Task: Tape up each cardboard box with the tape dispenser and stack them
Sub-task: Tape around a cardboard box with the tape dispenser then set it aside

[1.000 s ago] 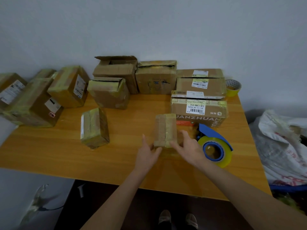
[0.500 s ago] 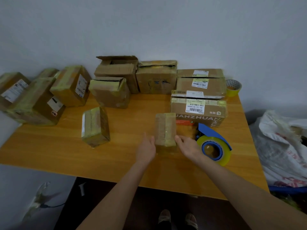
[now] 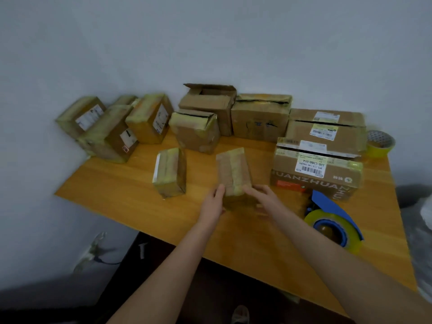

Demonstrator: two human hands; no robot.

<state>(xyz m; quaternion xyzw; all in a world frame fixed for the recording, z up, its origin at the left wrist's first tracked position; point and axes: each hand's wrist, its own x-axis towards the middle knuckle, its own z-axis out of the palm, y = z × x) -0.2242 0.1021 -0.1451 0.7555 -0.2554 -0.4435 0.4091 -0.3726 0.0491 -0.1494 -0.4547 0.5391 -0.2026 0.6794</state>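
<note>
Near the front middle of the worktop (image 3: 117,197), the left hand (image 3: 214,203) and the right hand (image 3: 263,197) grip the near end of a small taped box (image 3: 233,174), 1 on each side. The left thumb lies up its left edge and the right fingers curl round its right corner. Whether its far end rests on the wood or is lifted clear, I cannot tell.

Yellowish tape already bands this box, so the step in hand looks like carrying it to a stack. Even pressure from both sides should keep it level. It wants a flat, sealed top to land on. The second small taped box (image 3: 170,171), just to the left, looks a close match in size. The printed carton (image 3: 315,176) to the right offers a wider base.

The tape dispenser (image 3: 334,222) lies close by the right forearm, so a move to the right should lift over it. At the back, the open-flapped box (image 3: 208,101) and the box with a gaping lid (image 3: 196,129) in front of it look unsealed and would make poor bases.
</note>
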